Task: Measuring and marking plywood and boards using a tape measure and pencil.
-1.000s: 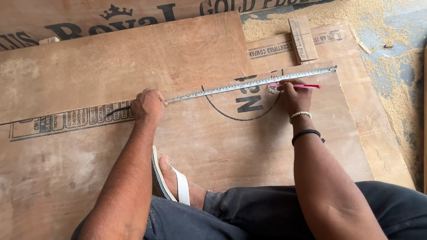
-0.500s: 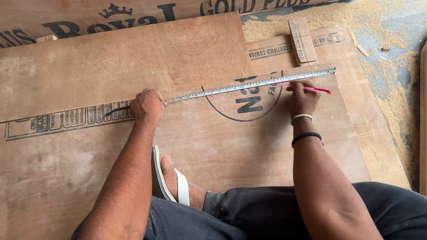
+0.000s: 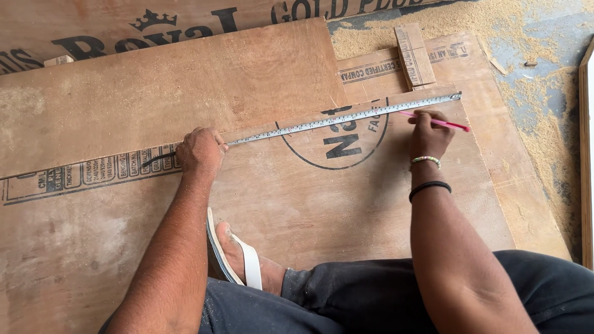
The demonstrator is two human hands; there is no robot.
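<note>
Pinning a metal tape (image 3: 340, 119) flat across a plywood sheet (image 3: 297, 204), the left hand (image 3: 199, 151) presses its closed fingers down on the near end of the blade, apparently so that the strip cannot slide or curl while it serves as a straight guide. The tape runs diagonally from that hand up to its hooked tip, which lies near the sheet's far right corner, crossing the top of a round black stamp (image 3: 337, 139) printed on the sheet. The right hand (image 3: 428, 135) sits just below the tape's far end, fingers curled tight around a pink pencil (image 3: 442, 122), whose point end is hidden behind the hand, close against the tape's edge; the grip looks like a writing hold, low and steady, suited to marking beside the tape's scale. A second sheet (image 3: 167, 93) overlaps the first one just above the tape. A small offcut (image 3: 413, 54) lies beyond the tape's tip, and sawdust (image 3: 538, 105) is scattered to the right of it. Below the tape, a foot in a white sandal (image 3: 238, 263) rests on the sheet, the weight likely holding it still.
</note>
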